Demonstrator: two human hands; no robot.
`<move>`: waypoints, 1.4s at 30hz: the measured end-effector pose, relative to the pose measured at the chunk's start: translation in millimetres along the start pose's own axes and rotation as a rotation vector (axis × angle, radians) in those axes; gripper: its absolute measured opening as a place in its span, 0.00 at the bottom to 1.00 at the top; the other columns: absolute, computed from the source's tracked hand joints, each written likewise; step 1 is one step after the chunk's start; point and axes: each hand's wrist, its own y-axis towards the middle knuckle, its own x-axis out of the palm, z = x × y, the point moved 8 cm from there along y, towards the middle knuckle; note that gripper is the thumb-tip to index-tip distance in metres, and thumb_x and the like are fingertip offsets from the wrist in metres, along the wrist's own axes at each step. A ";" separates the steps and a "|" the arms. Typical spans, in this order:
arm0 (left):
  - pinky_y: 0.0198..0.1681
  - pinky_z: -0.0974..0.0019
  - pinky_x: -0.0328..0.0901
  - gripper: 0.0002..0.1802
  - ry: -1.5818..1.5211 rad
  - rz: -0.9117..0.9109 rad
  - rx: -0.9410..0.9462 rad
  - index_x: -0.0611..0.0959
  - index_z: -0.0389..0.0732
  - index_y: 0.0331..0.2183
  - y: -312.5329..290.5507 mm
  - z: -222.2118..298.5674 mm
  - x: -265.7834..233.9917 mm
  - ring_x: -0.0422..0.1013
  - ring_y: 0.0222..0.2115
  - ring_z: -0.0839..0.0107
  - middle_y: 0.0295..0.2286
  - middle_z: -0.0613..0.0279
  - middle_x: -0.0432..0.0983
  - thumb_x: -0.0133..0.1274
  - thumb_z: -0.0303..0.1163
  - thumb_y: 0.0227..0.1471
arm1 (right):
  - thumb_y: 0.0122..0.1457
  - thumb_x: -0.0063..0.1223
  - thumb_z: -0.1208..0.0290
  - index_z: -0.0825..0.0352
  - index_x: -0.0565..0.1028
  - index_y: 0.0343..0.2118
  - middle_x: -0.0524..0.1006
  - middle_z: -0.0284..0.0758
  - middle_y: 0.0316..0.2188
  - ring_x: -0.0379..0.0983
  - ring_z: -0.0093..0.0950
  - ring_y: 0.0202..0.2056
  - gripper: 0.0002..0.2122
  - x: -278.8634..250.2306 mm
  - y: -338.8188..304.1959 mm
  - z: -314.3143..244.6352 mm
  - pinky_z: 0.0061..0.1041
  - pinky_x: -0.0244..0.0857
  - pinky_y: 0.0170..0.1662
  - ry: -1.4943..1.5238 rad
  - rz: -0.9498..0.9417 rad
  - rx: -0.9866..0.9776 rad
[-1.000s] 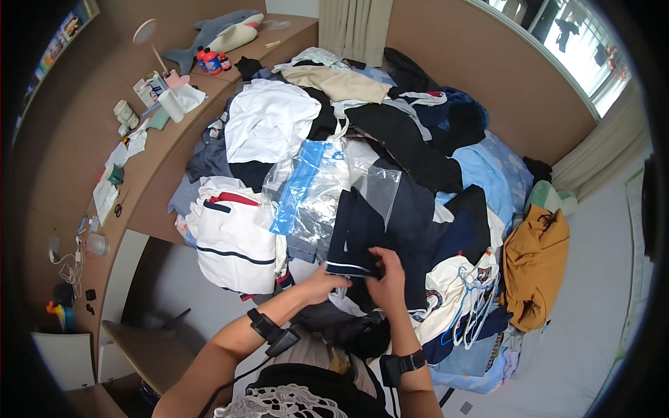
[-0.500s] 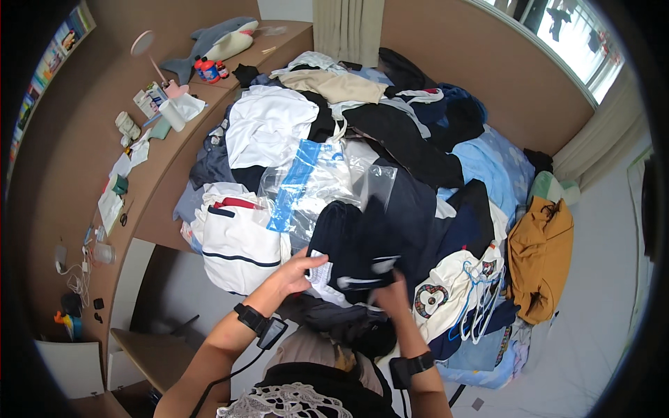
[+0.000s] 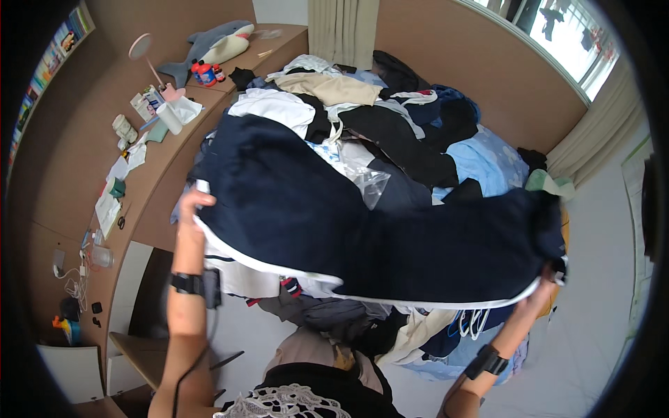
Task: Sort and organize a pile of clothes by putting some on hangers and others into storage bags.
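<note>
A dark navy garment with white trim is stretched wide across the air in front of me, its white edge toward me. It dips in the middle where its two broad halves meet; whether it is trousers or shorts I cannot tell. My left hand is closed on its near left corner. At the far right end, my right hand grips the other corner, slightly blurred. Beneath and behind it lies a heap of clothes, with a clear plastic bag and a white garment partly covered by the navy cloth.
A long desk along the left holds a pink mirror, a plush shark, bottles and cables. White and blue hangers lie at the heap's near right. A chair stands at lower left; beige curtains hang behind.
The navy garment was bunched between my hands over the heap. My hands have moved far apart, left hand leftward and up, right hand rightward, and the garment is spread out between them.
</note>
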 end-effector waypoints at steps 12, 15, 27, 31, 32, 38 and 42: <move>0.37 0.65 0.66 0.44 0.250 0.292 -0.749 0.63 0.45 0.52 -24.7 -128.1 -66.6 0.70 0.32 0.66 0.33 0.57 0.73 0.53 0.16 0.27 | 0.57 0.46 0.63 0.67 0.69 0.41 0.72 0.35 0.40 0.68 0.30 0.43 0.14 -265.6 -25.9 139.3 0.37 0.61 0.49 0.012 0.422 0.538; 0.36 0.66 0.65 0.39 0.839 0.334 -0.719 0.68 0.45 0.48 -80.5 -198.0 -132.9 0.70 0.31 0.67 0.32 0.55 0.73 0.59 0.22 0.26 | 0.56 0.45 0.69 0.69 0.67 0.41 0.72 0.37 0.37 0.70 0.33 0.39 0.12 -246.2 -62.6 204.0 0.38 0.63 0.45 -0.084 0.487 0.648; 0.35 0.67 0.66 0.27 0.831 0.288 -0.762 0.77 0.29 0.33 -72.0 -223.6 -74.5 0.73 0.28 0.62 0.28 0.49 0.76 0.59 0.32 0.25 | 0.51 0.54 0.64 0.68 0.66 0.40 0.71 0.36 0.37 0.70 0.31 0.36 0.17 -189.6 -29.9 153.1 0.35 0.67 0.39 -0.178 0.403 0.434; 0.36 0.68 0.65 0.25 0.906 0.301 -0.520 0.75 0.30 0.34 -62.7 -201.2 -128.0 0.72 0.29 0.66 0.28 0.52 0.75 0.61 0.29 0.28 | 0.54 0.50 0.63 0.68 0.66 0.40 0.71 0.35 0.35 0.69 0.32 0.36 0.16 -227.0 -20.0 148.3 0.36 0.65 0.40 -0.252 0.530 0.404; 0.36 0.68 0.65 0.25 0.885 0.282 -0.513 0.75 0.30 0.34 -56.4 -216.9 -117.9 0.72 0.29 0.66 0.28 0.52 0.75 0.61 0.29 0.28 | 0.55 0.48 0.63 0.67 0.66 0.39 0.71 0.34 0.35 0.69 0.33 0.36 0.14 -261.5 -21.4 146.6 0.37 0.64 0.41 -0.242 0.607 0.419; 0.42 0.68 0.63 0.42 0.854 0.184 -0.651 0.66 0.28 0.46 -55.5 -238.2 -74.2 0.70 0.37 0.62 0.39 0.47 0.70 0.66 0.36 0.29 | 0.57 0.45 0.65 0.70 0.63 0.45 0.70 0.39 0.39 0.68 0.35 0.40 0.16 -298.4 -58.6 181.9 0.38 0.63 0.44 -0.272 0.679 0.406; 0.40 0.69 0.64 0.36 0.689 0.250 -0.961 0.71 0.26 0.41 -60.4 -234.2 -79.9 0.71 0.34 0.64 0.35 0.49 0.73 0.65 0.34 0.29 | 0.57 0.45 0.62 0.74 0.68 0.37 0.71 0.37 0.32 0.67 0.27 0.31 0.16 -227.5 -67.0 175.9 0.25 0.62 0.36 -0.893 0.453 0.185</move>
